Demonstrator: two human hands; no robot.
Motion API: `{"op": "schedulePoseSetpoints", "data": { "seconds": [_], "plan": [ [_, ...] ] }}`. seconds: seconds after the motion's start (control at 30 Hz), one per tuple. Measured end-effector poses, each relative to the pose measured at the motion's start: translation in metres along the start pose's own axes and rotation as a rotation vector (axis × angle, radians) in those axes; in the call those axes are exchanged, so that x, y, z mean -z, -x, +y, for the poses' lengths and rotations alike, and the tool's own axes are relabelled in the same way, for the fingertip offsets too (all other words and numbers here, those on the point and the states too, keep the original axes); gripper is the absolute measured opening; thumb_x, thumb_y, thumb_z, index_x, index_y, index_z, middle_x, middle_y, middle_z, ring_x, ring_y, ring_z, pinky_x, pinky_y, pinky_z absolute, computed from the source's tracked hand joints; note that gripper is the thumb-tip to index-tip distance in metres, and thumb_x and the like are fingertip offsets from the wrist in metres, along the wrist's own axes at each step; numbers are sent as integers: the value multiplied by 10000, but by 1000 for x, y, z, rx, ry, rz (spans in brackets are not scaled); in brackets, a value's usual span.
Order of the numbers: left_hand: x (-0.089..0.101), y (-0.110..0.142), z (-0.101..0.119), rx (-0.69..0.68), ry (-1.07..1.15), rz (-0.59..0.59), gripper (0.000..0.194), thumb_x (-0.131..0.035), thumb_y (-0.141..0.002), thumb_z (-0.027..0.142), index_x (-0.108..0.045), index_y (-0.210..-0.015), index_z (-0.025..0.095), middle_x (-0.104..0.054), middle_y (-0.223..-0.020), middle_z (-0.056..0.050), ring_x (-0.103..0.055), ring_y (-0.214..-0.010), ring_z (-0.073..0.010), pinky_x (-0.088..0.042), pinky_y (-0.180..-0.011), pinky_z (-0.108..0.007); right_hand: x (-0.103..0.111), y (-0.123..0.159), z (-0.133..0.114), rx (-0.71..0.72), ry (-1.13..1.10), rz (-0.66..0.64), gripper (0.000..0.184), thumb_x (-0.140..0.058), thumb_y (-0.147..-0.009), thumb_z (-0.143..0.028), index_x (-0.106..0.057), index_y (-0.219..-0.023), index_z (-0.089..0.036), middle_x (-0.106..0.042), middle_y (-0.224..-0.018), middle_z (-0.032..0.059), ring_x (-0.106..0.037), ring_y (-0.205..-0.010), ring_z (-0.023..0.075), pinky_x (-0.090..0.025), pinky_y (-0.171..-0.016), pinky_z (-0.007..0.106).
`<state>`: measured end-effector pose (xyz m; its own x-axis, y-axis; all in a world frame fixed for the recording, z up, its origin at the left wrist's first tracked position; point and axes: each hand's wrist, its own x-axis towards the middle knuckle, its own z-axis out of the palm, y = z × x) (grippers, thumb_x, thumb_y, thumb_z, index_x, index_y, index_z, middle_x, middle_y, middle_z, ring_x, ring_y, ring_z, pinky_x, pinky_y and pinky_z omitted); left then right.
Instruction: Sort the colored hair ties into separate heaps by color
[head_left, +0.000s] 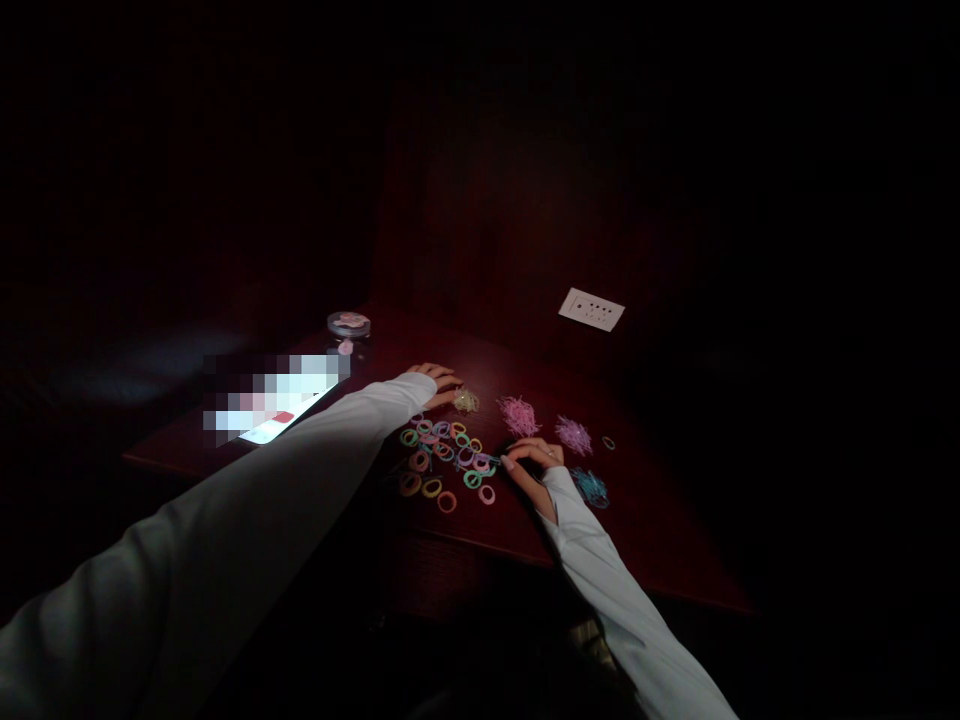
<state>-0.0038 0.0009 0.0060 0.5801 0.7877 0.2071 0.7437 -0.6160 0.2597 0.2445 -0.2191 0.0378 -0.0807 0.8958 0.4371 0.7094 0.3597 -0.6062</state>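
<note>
My left hand (441, 384) lies low over the table with its fingers stretched out, beside a small pile of pale yellow elastic bands (466, 400). My right hand (536, 462) has thumb and forefinger pinched on a thin teal elastic band (493, 460), at the right edge of a scatter of colourful hair ties (447, 502). Behind this hand sits a pile of pink elastic bands (519, 416). To its right are a purple pile of bands (574, 435) and a teal pile of bands (590, 487), the latter close to my sleeve.
A lit phone-like screen (262, 430), partly pixelated, is left of my left forearm. A round clear container (349, 324) stands at the back left of the dark red table (480, 525). One loose hair tie (609, 443) lies far right. A white wall socket (592, 310) is behind.
</note>
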Motion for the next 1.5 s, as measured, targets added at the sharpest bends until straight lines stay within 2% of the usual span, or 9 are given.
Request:
{"op": "schedulePoseSetpoints", "data": {
  "seconds": [0.13,0.3,0.53,0.67,0.77,1.0,1.17,1.33,1.5],
  "plan": [
    [0,-1,-1,11,-8,-10,458,-503,-1071,476,-613,-1501,366,-529,-1637,-60,-440,-1479,-329,-354,-1228,-538,1,2,1,3,25,18,221,-670,-985,-455,-763,-882,-283,-763,-1118,59,-589,-1151,282,-441,-1061,461],
    [-8,-3,-5,-19,-8,38,437,-531,-1062,477,-632,-1479,392,-571,-1598,-49,-467,-1451,-326,-383,-1204,-524,13,8,10,34,137,87,361,-571,-1029,-538,-775,-877,-282,-761,-1086,76,-607,-1092,279,-449,-1012,453],
    [-10,-1,3,41,-34,58,434,-522,-1068,474,-630,-1479,383,-556,-1613,-43,-457,-1470,-318,-351,-1222,-502,73,27,55,55,443,365,465,-543,-1009,-613,-789,-853,-250,-769,-1023,99,-622,-1045,292,-402,-978,468],
    [-3,1,4,13,-26,28,446,-517,-1064,485,-629,-1483,383,-565,-1608,-52,-482,-1450,-324,-371,-1206,-509,101,45,75,-76,526,387,561,-482,-993,-691,-795,-849,-247,-769,-1025,105,-624,-1025,289,-386,-958,454],
    [0,2,5,26,-33,17,443,-513,-1067,467,-630,-1484,375,-561,-1612,-57,-481,-1454,-318,-365,-1209,-502,105,57,79,-171,572,367,607,-448,-985,-728,-810,-860,-257,-772,-1051,106,-578,-1034,306,-388,-936,448],
    [1,2,7,44,-21,10,426,-533,-1061,472,-633,-1471,416,-563,-1608,-32,-474,-1462,-305,-355,-1215,-479,101,58,71,-233,570,436,548,-454,-988,-701,-805,-888,-293,-759,-1081,112,-523,-1044,321,-396,-907,450],
    [-3,0,7,65,-46,20,440,-519,-1069,456,-629,-1487,376,-558,-1614,-54,-472,-1461,-318,-348,-1218,-506,88,47,55,-151,494,442,525,-456,-1026,-633,-791,-868,-261,-759,-1039,124,-542,-1028,314,-401,-912,448],
    [-8,-1,4,57,-44,46,436,-536,-1064,439,-634,-1484,375,-562,-1611,-56,-468,-1465,-318,-345,-1220,-501,41,26,14,70,406,279,354,-578,-1022,-534,-825,-956,-290,-765,-1031,78,-556,-1022,286,-411,-937,428],
    [-11,0,2,40,-46,91,420,-540,-1061,435,-652,-1461,376,-582,-1591,-50,-483,-1449,-313,-368,-1208,-503,-11,12,-24,231,347,104,108,-758,-941,-412,-830,-961,-335,-762,-1041,21,-567,-1019,243,-393,-906,378]
  ]
}}
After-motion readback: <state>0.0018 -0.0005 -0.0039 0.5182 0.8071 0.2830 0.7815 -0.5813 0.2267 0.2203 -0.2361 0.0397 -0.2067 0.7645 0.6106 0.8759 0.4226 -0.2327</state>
